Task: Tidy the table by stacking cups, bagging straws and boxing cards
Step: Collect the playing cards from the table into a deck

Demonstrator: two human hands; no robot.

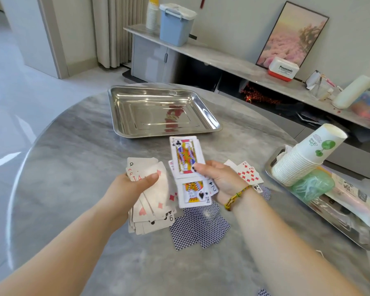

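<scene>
A ragged card stack (152, 210) was pinched by the left hand (135, 186), face cards (187, 155) by the right hand (222, 180); the unsquared cards could be spilled when merged.

- Gripped in the left hand (137, 184), thumb on top: a loose face-up pile of cards (152, 201).
- Pinched in the right hand (220, 178): a jack of clubs (187, 155) over a few more.
- Face down on the table (73, 167) beneath: blue-backed cards (199, 229).
- Tipped on a tray (355, 236) at right: stacked paper cups (297, 163).
</scene>
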